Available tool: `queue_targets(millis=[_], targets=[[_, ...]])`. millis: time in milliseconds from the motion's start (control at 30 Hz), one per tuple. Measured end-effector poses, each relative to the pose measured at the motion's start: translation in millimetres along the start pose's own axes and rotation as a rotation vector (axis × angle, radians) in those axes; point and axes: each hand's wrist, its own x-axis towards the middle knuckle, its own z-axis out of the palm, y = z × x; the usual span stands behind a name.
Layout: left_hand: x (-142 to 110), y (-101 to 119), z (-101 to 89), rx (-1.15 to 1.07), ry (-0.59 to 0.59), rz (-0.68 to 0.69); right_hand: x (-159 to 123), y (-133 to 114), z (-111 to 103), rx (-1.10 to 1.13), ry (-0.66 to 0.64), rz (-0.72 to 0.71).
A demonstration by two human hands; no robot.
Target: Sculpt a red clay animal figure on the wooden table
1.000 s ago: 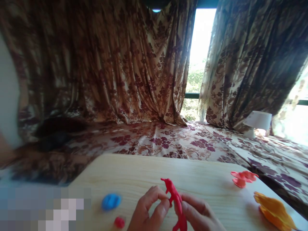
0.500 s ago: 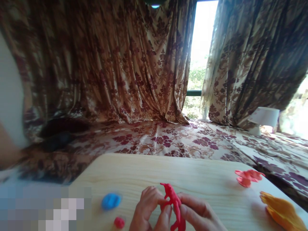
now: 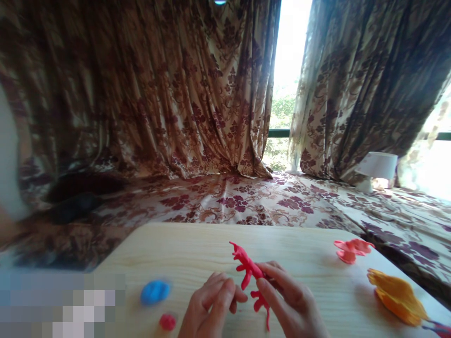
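A red clay animal figure [image 3: 246,270] is held above the light wooden table [image 3: 197,244] near its front edge. My right hand [image 3: 289,300] is closed on the figure's body, thumb and fingers pinching it. My left hand [image 3: 211,305] sits just left of it with fingers curled, its fingertips near the figure's legs, and I cannot tell whether they touch it.
A blue clay lump [image 3: 155,291] and a small red clay ball [image 3: 167,321] lie left of my hands. A pink clay shape [image 3: 350,249] and an orange clay piece [image 3: 396,295] lie at the right edge. Patterned cloth and curtains fill the background; a white lamp [image 3: 377,169] stands far right.
The red figure has tilted and moved slightly up in my right hand. My left hand has slipped down off the figure's upper part.
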Motion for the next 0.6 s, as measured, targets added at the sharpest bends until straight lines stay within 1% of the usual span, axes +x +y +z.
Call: queue_targets(millis=[67,167,267,367,433,500,600], targets=[[1.2,0.6,-0.4,-0.068,-0.008,-0.071,-1.4,1.0,2.2,-0.044,-0.022,-0.063],[4.2,-4.1,-1.5,-0.199,-0.050,-0.163,-4.2,0.3,6.8,-0.075,-0.028,-0.106],[7.7,-9.9,-3.1,-0.327,-0.131,-0.180,-6.6,-0.3,10.5,-0.096,0.010,-0.137],[9.6,-12.3,-3.3,-0.417,-0.171,-0.210,-7.8,-0.1,10.5,-0.117,0.016,-0.183],[9.5,-12.0,-2.6,-0.496,-0.178,-0.262,-8.0,-0.6,8.5,-0.139,-0.028,-0.221],[8.7,-10.8,-1.7,-0.574,-0.159,-0.308,-7.8,-1.8,6.3,-0.163,-0.091,-0.243],[7.5,-9.0,-1.1,-0.629,-0.116,-0.351,-7.3,-3.8,4.9,-0.161,-0.146,-0.233]])
